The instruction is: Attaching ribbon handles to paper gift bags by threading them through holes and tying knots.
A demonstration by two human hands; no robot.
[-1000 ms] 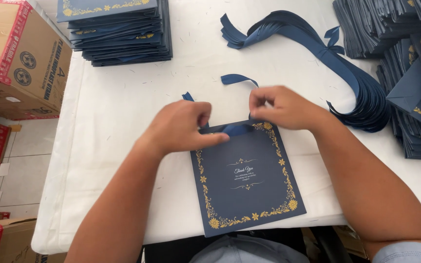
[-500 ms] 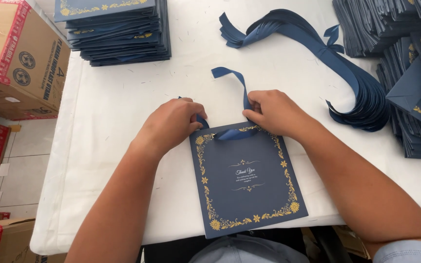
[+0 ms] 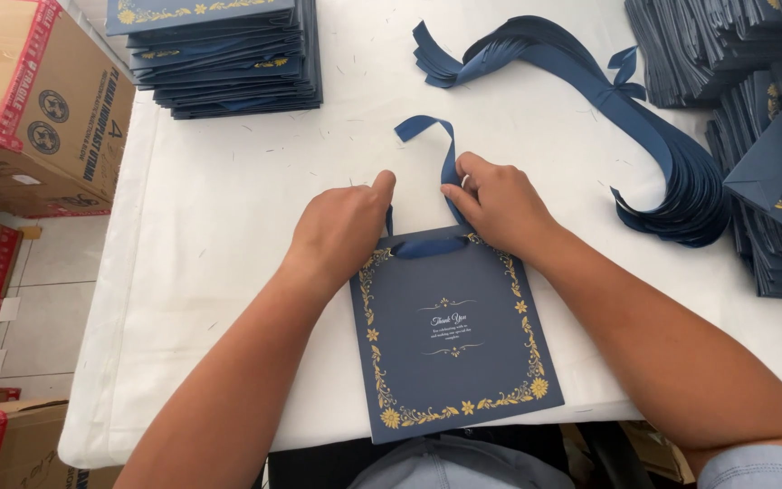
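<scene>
**Ribbon handle on navy gift bag**

Raised since the earlier frame: the ribbon [image 3: 436,149], now looped upward. It is pinched in the right hand [image 3: 500,204]; the left hand [image 3: 346,226] is closed at the bag [image 3: 454,344] top edge. Bag lies flat on the table [image 3: 228,272], long axis toward the body, directly beneath both hands.

White-covered table [image 3: 228,272] with paper goods.
On it: flat navy bag [image 3: 454,353], bag stacks [image 3: 228,54], a ribbon bundle [image 3: 644,136].
</scene>
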